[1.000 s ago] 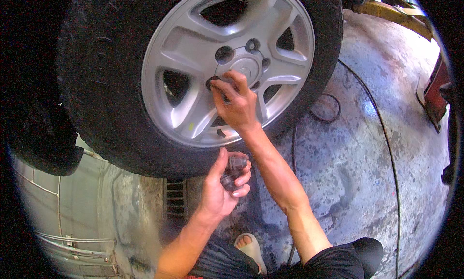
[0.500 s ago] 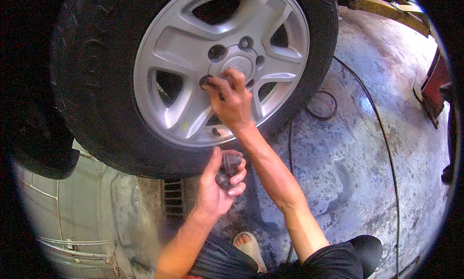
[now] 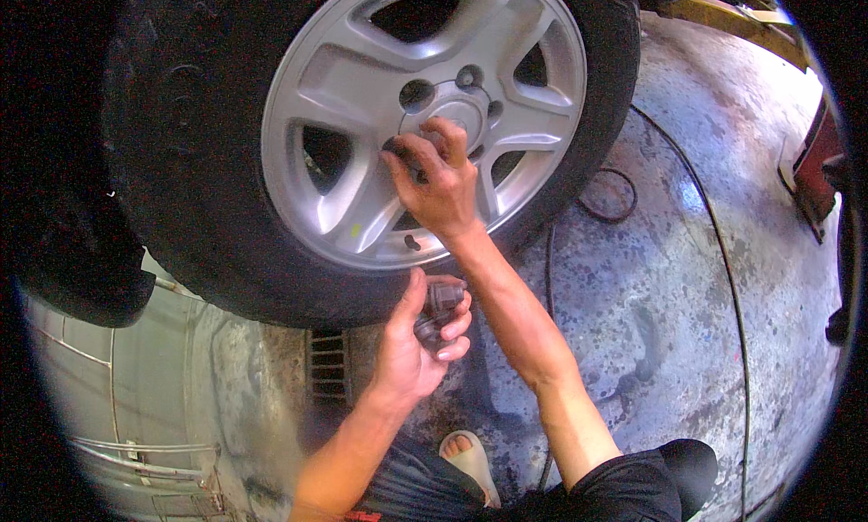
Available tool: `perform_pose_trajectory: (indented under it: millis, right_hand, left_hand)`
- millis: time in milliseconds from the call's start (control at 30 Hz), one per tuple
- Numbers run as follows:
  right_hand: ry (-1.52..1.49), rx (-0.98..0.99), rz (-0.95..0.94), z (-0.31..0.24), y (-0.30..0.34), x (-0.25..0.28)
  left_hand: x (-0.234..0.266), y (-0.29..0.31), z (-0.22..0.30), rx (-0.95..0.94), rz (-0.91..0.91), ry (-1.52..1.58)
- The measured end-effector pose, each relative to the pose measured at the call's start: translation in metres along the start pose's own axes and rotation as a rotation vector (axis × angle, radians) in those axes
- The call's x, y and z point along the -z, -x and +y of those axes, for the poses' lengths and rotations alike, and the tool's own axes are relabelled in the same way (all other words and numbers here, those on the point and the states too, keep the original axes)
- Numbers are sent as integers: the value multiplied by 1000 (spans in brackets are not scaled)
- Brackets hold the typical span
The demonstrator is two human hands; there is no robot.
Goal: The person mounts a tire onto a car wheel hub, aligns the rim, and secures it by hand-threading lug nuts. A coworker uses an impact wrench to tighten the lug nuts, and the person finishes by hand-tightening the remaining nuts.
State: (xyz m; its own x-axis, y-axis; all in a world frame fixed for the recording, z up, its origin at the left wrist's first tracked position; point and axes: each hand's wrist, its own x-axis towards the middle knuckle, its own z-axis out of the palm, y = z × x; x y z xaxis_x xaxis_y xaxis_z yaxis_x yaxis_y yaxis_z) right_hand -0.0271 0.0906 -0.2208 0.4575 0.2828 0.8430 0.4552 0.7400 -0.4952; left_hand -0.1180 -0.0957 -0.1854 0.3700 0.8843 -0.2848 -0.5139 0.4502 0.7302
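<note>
- Left hand (image 3: pixel 407 346): fingers closed round nuts (image 3: pixel 444 297), near lower edge of tyre (image 3: pixel 194 196).
- Right hand (image 3: pixel 441 187): fingers bent at rim (image 3: pixel 348 90), near centre; cannot tell whether pinching.
- Floor (image 3: pixel 674 287) extends rightward; cable (image 3: pixel 728 278) crosses.

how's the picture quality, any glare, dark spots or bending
Head view: the floor bows like a dome, washing out pale toward upper right; head view: the tire fades into grainy darkness at left; head view: the silver wheel shows bright highlights.

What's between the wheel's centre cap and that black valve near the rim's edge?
In the head view, the right hand covers much of the stretch between cap and valve; a dark opening shows too.
</note>
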Motion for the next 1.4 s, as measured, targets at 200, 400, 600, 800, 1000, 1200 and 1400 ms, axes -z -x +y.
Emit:
perform_pose_trajectory:
  millis: [200, 400, 600, 800, 1000, 1200, 1400]
  right_hand:
    - [42, 117, -19, 6, -2, 3]
    - [82, 124, 20, 6, -3, 4]
    - [81, 238, -9, 10, -9, 5]
    - [85, 201, 3, 12, -7, 5]
    - [74, 216, -18, 10, -6, 6]
    - [94, 219, -41, 5, -9, 11]
    - [161, 308, -160, 8, -21, 21]
  left_hand:
    - [2, 1, 3, -9, 22, 3]
    - [2, 1, 2, 6, 0, 25]
    - [3, 3, 3, -16, -4, -2]
    - [3, 2, 4, -17, 0, 2]
    - [3, 2, 3, -23, -19, 3]
    - [-5, 4, 5, -10, -17, 35]
    - [-13, 4, 8, -9, -72, 53]
